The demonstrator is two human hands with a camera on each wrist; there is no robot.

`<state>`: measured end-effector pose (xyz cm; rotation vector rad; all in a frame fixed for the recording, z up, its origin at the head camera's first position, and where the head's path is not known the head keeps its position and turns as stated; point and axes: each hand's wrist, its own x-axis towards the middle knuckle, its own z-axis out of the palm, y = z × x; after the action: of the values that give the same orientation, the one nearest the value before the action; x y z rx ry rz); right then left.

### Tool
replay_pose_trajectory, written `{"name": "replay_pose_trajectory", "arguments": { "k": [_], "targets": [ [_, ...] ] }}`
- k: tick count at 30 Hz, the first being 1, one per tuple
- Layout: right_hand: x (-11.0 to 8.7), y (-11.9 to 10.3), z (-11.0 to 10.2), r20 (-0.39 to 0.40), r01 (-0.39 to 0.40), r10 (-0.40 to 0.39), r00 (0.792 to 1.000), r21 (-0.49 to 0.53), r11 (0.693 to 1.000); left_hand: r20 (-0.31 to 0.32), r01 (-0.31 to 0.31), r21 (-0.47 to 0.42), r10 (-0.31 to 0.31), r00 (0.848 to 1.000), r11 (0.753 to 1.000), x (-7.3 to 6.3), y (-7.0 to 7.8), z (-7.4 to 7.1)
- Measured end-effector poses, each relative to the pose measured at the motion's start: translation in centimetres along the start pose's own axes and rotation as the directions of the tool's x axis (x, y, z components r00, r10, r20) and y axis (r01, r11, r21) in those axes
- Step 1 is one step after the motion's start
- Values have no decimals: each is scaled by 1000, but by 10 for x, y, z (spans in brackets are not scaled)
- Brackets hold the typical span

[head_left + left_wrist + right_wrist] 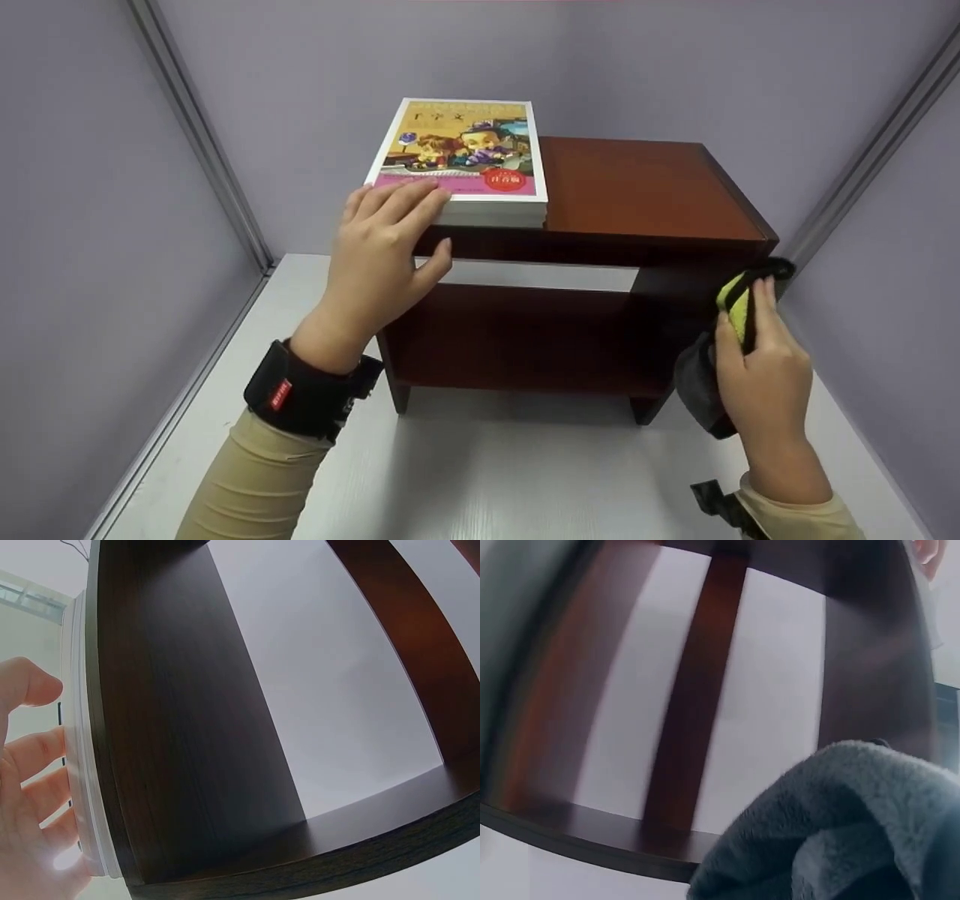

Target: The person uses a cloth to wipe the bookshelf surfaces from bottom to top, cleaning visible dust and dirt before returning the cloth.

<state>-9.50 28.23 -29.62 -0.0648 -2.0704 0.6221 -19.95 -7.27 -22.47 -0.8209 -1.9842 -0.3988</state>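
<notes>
A stack of books (491, 214) lies on the left part of a dark reddish-brown wooden stand (630, 187); the top one has a colourful cartoon cover. My left hand (382, 247) rests its fairly straight fingertips on the near left corner of that cover, thumb held out to the side. In the left wrist view its fingers (45, 754) reach the white page edges (82, 727). My right hand (769, 382) pinches a folded cloth (701, 382), grey with yellow-green and black parts, by the stand's right front corner. The cloth (817, 810) hides that hand's fingers in the right wrist view.
Below the top, the stand has a lower shelf (517, 337) with a gap behind it. Pale wall panels (637, 67) close in the back and both sides. White flooring (525, 472) stretches in front of the stand's legs.
</notes>
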Motion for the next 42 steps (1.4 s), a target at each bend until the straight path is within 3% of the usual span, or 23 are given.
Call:
{"name": "replay_pose_trajectory", "arguments": {
  "k": [4, 13, 18, 30, 34, 42],
  "targets": [
    [12, -8, -2, -46, 61, -64, 997, -60, 996, -5, -2, -9, 2, 1000, 1000, -2, 1, 0],
    [17, -6, 4, -54, 157, -174, 983, -232, 960, -4, 5, -21, -5, 1000, 1000, -1, 1, -3],
    [8, 0, 13, -47, 182, -205, 978, -301, 936, -7, -1, -3, 1, 1000, 1000, 0, 0, -5],
    [-25, 23, 30, 21, 241, -249, 968, -329, 913, -17, -2, 1, 2, 1000, 1000, 0, -2, -4],
    [-43, 34, 39, 63, 222, -214, 975, -325, 919, -12, -1, -4, 1, 1000, 1000, -1, -2, -3],
    [-82, 48, 55, 157, 113, -70, 985, -286, 951, -9, -7, -1, 7, 1000, 1000, 1, 0, 0]
  ]
}}
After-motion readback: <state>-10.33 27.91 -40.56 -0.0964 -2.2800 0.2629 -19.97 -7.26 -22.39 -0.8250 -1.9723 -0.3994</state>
